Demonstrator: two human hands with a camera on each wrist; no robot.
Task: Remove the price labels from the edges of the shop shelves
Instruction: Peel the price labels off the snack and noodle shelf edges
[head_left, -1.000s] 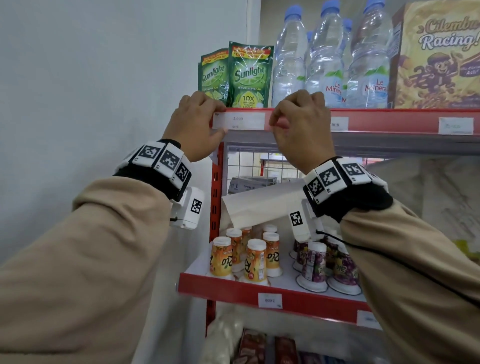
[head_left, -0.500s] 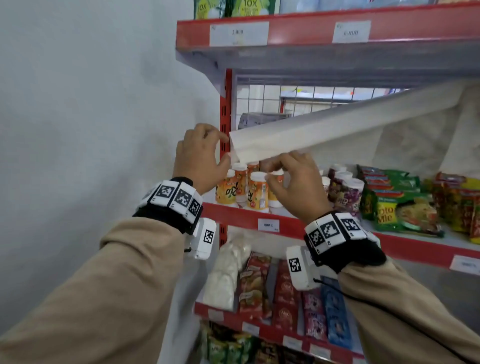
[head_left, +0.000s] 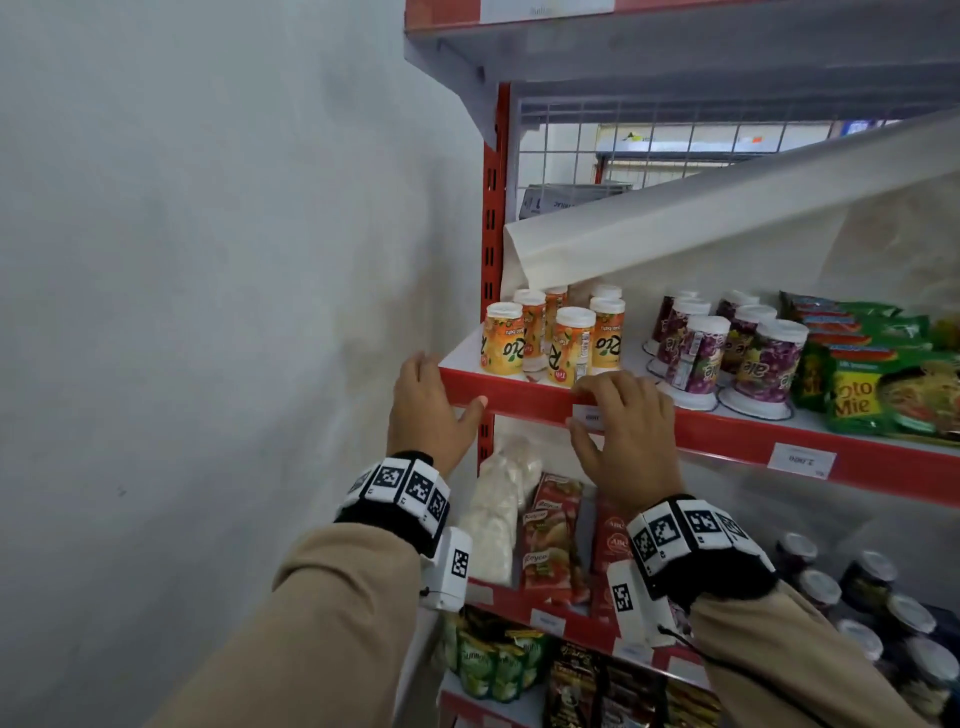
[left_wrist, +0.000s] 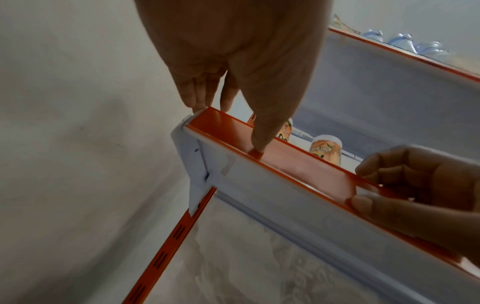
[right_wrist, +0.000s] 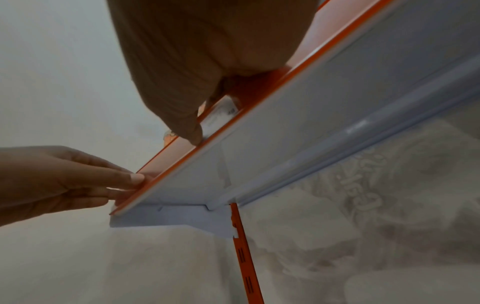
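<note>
The middle shelf has a red front edge (head_left: 524, 397). A small white price label (head_left: 589, 415) sits on it. My right hand (head_left: 623, 431) covers this label, fingers curled over its top and thumb under its left corner, pinching it. The right wrist view shows the label (right_wrist: 221, 112) partly behind my thumb. My left hand (head_left: 431, 410) is at the shelf's left end. Its fingers lie straight around the corner and its thumb presses the red strip (left_wrist: 298, 164). A second label (head_left: 800, 460) sits further right on the same edge.
Orange drink cups (head_left: 561, 343), purple cups (head_left: 727, 348) and noodle packs (head_left: 883, 384) stand just behind the edge. A curled white sheet (head_left: 675, 223) hangs above them. A bare wall (head_left: 208, 312) is close on the left. The lower shelf edge carries more labels (head_left: 548, 621).
Both hands have come down from the top shelf's edge, past the white sheet, to the middle shelf's edge. The right hand now pinches a label there.
</note>
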